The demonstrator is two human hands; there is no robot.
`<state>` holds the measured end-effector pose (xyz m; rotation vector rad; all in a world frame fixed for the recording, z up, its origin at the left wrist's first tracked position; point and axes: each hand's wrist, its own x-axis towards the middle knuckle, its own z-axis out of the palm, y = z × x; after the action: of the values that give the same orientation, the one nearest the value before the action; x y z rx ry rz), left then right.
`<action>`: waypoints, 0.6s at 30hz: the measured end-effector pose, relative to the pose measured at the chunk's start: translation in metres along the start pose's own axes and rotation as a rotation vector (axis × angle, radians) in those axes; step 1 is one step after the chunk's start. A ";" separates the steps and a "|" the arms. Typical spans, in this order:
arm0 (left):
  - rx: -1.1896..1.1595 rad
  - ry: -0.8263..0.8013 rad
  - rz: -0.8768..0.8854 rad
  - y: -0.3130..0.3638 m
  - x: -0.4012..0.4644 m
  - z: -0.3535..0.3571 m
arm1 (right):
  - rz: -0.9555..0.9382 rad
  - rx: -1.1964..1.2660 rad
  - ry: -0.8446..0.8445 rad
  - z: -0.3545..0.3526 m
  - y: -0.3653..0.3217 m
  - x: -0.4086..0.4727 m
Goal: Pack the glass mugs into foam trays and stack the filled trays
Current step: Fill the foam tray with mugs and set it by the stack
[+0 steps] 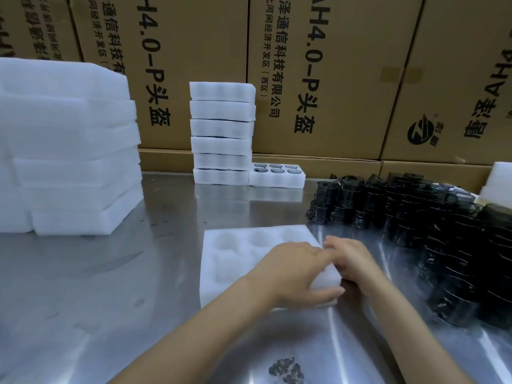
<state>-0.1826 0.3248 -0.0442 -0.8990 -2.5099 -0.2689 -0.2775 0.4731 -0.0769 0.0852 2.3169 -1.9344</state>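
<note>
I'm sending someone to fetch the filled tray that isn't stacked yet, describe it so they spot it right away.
Find the tall stack of foam trays at the back of the steel table, against the cardboard boxes. The single tray sits alone at its right base, touching it; unlike the stack, its dark mug rims show on top.

Bare steel table (pixel 83 286) lies open at nine o'clock of the foam tray (pixel 235 261); massed dark glass mugs (pixel 415 217) wall off three o'clock, foam stacks (pixel 69 151) crowd eleven

Two bare forearms enter from the lower edge. Left hand (pixel 293 273) and right hand (pixel 350 259): no gloves, rings, watch or sleeves visible. Fingernails too blurred to tell.
</note>
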 end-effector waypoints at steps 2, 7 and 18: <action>-0.074 0.123 -0.044 -0.007 -0.006 -0.014 | -0.161 -0.068 0.180 -0.005 -0.004 0.011; -0.261 0.288 -0.503 -0.085 -0.045 -0.050 | -0.415 -0.456 0.417 -0.032 -0.041 0.050; -0.909 0.290 -0.887 -0.141 -0.094 -0.003 | -0.372 -1.123 0.366 -0.046 -0.074 0.105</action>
<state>-0.2080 0.1635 -0.0905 0.0957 -2.2932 -1.7528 -0.3931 0.5011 -0.0100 -0.1176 3.4704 -0.4398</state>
